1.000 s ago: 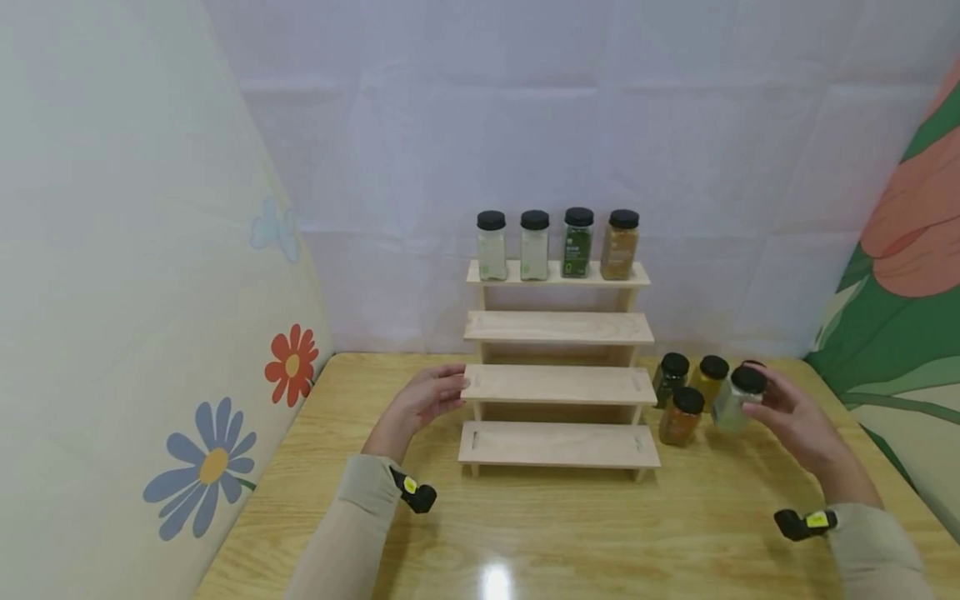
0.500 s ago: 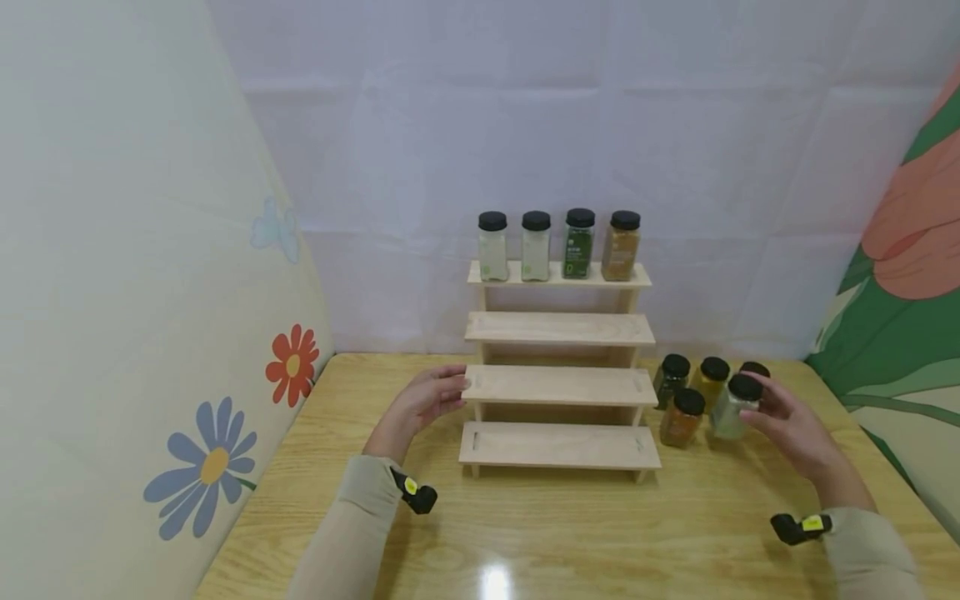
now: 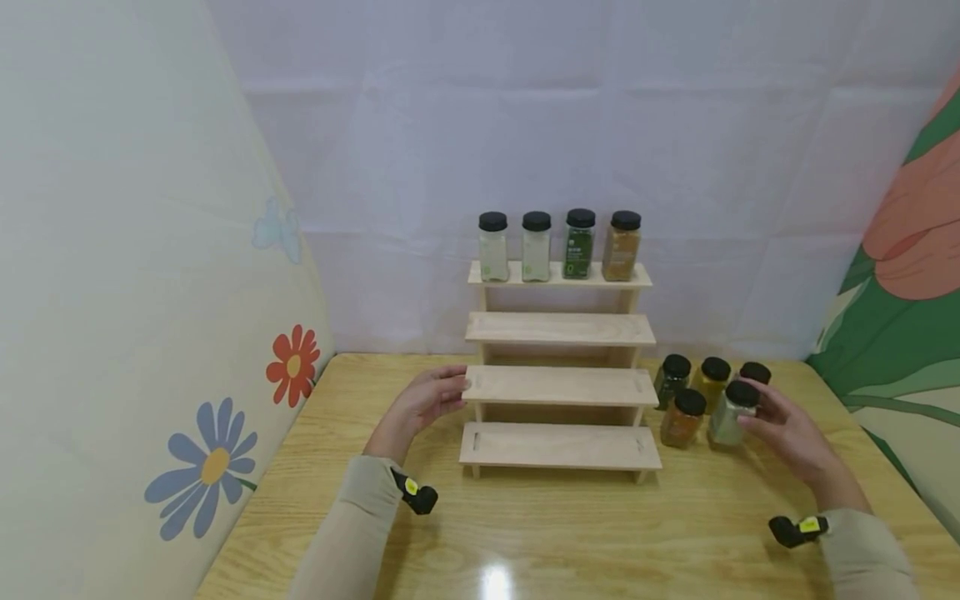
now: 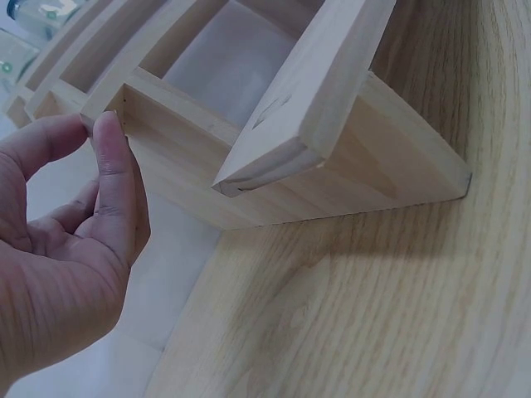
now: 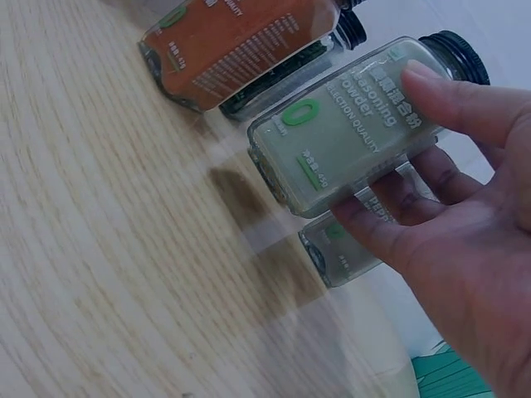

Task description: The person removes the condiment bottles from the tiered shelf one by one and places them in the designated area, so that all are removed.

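Note:
My left hand (image 3: 423,403) pinches the left end of the third tier of a pale wooden four-tier rack (image 3: 558,384); the left wrist view shows thumb and finger of the hand (image 4: 83,207) at the shelf corner (image 4: 106,108). My right hand (image 3: 797,442) grips a jar of pale powder with a black lid (image 3: 729,423), to the right of the rack. In the right wrist view the thumb of the hand (image 5: 465,191) lies on the front of this jar (image 5: 332,124), with fingers behind it. Whether its base touches the table cannot be told.
Four jars stand on the top tier (image 3: 558,275). Beside the held jar are an orange jar (image 3: 682,421), a dark green one (image 3: 671,383), a yellow one (image 3: 711,386) and another black-lidded jar (image 3: 754,372). A white cloth hangs behind the wooden table (image 3: 570,533).
My right hand has moved the pale jar slightly left and toward the front, beside the orange jar. The left hand keeps its place on the rack.

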A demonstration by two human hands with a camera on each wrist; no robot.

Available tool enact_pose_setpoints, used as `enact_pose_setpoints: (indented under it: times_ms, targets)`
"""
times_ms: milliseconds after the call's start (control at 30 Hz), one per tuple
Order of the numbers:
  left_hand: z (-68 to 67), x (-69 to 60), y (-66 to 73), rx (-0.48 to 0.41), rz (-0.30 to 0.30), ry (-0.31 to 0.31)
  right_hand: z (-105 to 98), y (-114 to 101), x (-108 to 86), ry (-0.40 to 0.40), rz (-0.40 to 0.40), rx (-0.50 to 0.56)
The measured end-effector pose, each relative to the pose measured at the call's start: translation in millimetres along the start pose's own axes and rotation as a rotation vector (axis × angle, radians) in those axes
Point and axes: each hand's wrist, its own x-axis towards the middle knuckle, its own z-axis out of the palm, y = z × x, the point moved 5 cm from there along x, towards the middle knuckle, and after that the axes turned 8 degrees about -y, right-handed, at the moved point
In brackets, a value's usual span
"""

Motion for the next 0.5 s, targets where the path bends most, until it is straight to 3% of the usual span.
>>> enact_pose_setpoints:
  times_ms: [500]
  targets:
    - [1.4,-1.8,1.9,-0.003,0.004,-0.007,1.3,11.1,0.3,-0.015,-0.019,0.040]
